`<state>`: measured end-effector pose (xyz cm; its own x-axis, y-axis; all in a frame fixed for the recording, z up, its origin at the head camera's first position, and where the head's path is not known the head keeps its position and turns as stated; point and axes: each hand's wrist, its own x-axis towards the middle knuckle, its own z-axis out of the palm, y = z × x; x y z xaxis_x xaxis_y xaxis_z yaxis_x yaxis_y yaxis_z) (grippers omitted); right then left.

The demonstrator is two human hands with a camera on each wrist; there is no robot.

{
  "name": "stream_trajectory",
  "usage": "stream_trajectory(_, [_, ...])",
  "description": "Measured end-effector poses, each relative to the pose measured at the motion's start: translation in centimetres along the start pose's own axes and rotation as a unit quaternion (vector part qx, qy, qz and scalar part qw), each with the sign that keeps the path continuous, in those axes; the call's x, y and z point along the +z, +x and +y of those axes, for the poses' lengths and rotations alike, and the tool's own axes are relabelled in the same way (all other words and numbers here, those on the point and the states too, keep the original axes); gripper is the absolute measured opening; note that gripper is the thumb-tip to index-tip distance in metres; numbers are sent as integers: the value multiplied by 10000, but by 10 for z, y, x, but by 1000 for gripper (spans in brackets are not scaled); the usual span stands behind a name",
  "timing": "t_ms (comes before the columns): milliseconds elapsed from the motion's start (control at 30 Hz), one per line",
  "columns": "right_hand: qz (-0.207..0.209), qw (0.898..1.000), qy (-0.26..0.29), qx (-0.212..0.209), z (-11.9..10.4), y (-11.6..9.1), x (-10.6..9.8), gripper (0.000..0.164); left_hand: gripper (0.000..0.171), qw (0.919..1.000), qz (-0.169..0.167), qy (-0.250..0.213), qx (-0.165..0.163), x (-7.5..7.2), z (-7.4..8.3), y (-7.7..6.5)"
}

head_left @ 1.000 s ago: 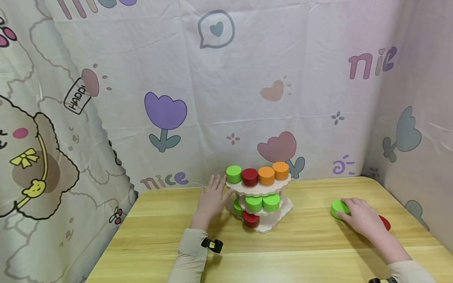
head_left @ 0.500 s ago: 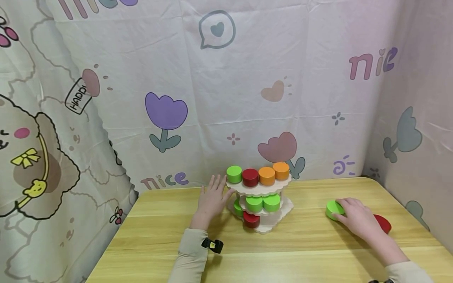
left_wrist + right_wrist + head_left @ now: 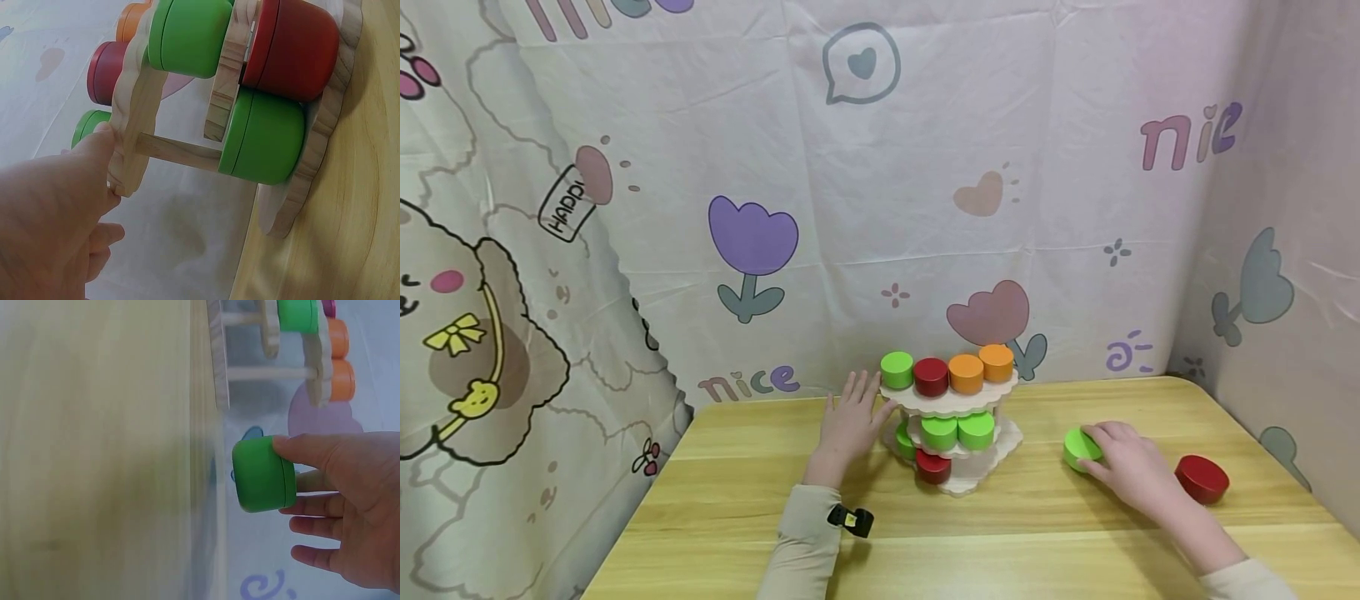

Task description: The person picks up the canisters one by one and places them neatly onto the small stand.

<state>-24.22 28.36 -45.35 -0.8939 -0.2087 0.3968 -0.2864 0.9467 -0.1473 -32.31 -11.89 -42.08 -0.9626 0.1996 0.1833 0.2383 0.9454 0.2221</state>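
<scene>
So the green puck [image 3: 1081,447] is sitting low over the wooden table [image 3: 760,508], right of the tiered wooden stand [image 3: 955,421] and well apart from it, with the right hand [image 3: 1126,467] pinching it between thumb and fingers. In the right wrist view the puck [image 3: 262,475] looks lifted just clear of the tabletop, thumb on one side, fingers behind it. A red puck [image 3: 1202,478] lies on the table just to the right of that hand, not touching it. Over at the stand, the left hand [image 3: 850,421] is flat and relaxed, fingers straight, fingertips resting against the scalloped edge of the top tier, holding nothing. The top tier carries a green, a red and two orange pucks in a row, the middle one has green pucks, and the bottom one a red and a green. Behind it all hangs a cartoon-print curtain [image 3: 880,183] with tulips and hearts.
</scene>
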Motion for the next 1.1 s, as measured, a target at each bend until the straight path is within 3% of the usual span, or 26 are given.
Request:
stream_trajectory(800, [180,9951,32,-971,-67,2,11,54,74,10000,4,-25,-1,1,-2,0])
stream_trajectory(1100, [140,9936,132,-1112,-84,7,16,57,74,10000,34,1,41,3,-2,1])
